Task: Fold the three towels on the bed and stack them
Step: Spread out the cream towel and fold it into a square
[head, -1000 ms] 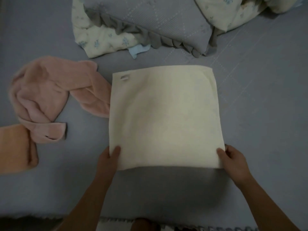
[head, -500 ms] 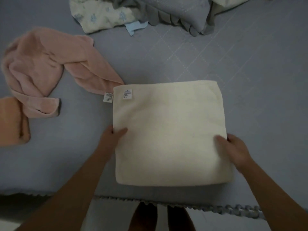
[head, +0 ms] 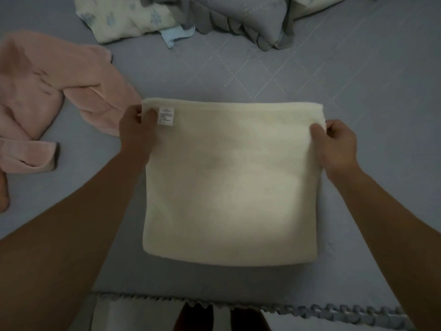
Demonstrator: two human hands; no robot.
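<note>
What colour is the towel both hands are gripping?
Cream, with a small white label; the cream towel shows in the head view.

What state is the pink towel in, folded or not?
Not folded: the pink towel lies crumpled in loose bunches left of the cream towel.

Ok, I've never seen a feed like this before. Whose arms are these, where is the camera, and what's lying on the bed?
There is no machine here: these are a person's two bare arms, filmed by a camera worn on their head, looking down. The surface is a grey quilted bed. In the middle lies a cream square towel, folded flat. The left hand pinches its far left corner beside a small white label; the right hand pinches the far right corner. To the left lies a crumpled pink towel, unfolded, and an orange cloth shows at the left edge. Rumpled bedding sits at the top.
</note>
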